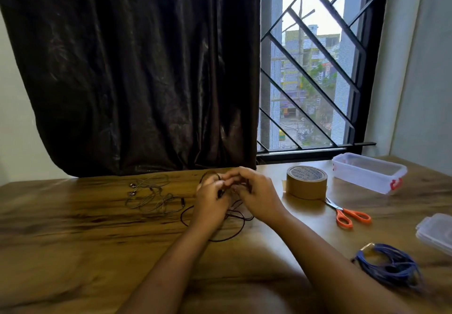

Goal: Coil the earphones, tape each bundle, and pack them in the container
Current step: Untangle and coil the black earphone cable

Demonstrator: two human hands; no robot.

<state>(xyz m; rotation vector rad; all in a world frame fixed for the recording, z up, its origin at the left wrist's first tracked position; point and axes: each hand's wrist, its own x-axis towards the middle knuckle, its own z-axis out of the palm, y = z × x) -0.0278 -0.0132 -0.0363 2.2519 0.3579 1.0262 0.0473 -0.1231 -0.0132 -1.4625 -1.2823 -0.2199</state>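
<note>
Both hands are working together over the middle of the brown wood-grain table (73, 235), and the left hand (211, 202) is pinching a thin black earphone cable (241, 228) with its fingers curled in around the wire. The right hand (254, 192) is sitting just beside it, fingers bent and gripping the same cable, the 2 hands nearly touching. A small loop of that cable is rising above the left hand, while the rest is trailing loose on the table below the wrists in a wide curve. To the left, a second pair of grey wired earphones (151, 195) is lying uncoiled and tangled, its 2 earbuds pointing left. To the right of the hands, a roll of brown packing tape (306, 183) is lying flat, with orange-handled scissors (347, 214) just in front of it. Farther right, the clear plastic container with red clips (368, 173) is standing open near the window, well apart from the cable. Its clear plastic lid (436, 231) is resting at the table's right edge, and a coiled blue earphone bundle (391, 264) is lying near the right forearm.
</note>
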